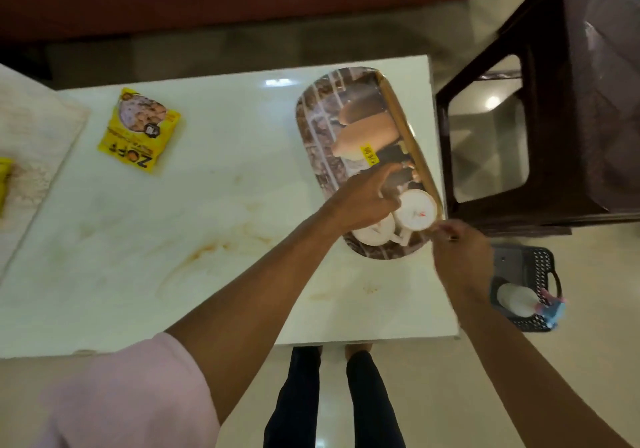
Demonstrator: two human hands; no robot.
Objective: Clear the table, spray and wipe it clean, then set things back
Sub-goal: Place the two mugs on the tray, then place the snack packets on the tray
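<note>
Near the table's (207, 239) right edge, a printed tray (322, 129) carrying two white cups (417, 210) is reached: left hand (360, 201) loosely curled over them, right hand (462, 257) pinching the rim. If lifted unevenly, the cups could slide off.

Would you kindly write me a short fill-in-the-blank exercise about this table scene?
1. The two white cups stand on the oval printed ____, at its near end.
2. The crinkled snack packet lying on the white marble table is ____ in colour.
3. The white spray bottle lies in a black plastic ____ on the floor.

Missing words: tray; yellow; basket
</note>
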